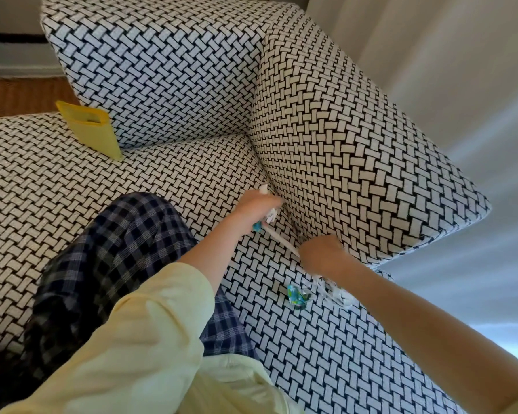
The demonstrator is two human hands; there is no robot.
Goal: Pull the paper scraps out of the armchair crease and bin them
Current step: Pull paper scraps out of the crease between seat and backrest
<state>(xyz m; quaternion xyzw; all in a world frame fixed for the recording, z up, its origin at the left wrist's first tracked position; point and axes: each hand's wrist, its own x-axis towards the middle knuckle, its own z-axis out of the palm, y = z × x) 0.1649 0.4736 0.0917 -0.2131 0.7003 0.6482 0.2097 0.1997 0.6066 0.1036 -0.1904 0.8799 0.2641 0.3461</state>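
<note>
My left hand [259, 204] grips a small bunch of paper scraps [269, 219], white and blue, just above the seat beside the right armrest. A thin white paper strip [281, 239] runs from that hand down to my right hand [323, 255]. The right hand is curled at the crease between seat and armrest [356, 162] and holds the strip's lower end. A crumpled blue-green scrap [298, 295] lies loose on the seat, and a crumpled white scrap [340, 294] lies under my right wrist. A yellow bin [90, 128] stands on the seat at the far left.
The armchair [162, 73] is covered in black-and-white woven fabric. My leg in checked trousers [117, 249] rests on the seat cushion. Pale curtains [461, 70] hang to the right, and wooden floor [21, 94] shows at the far left.
</note>
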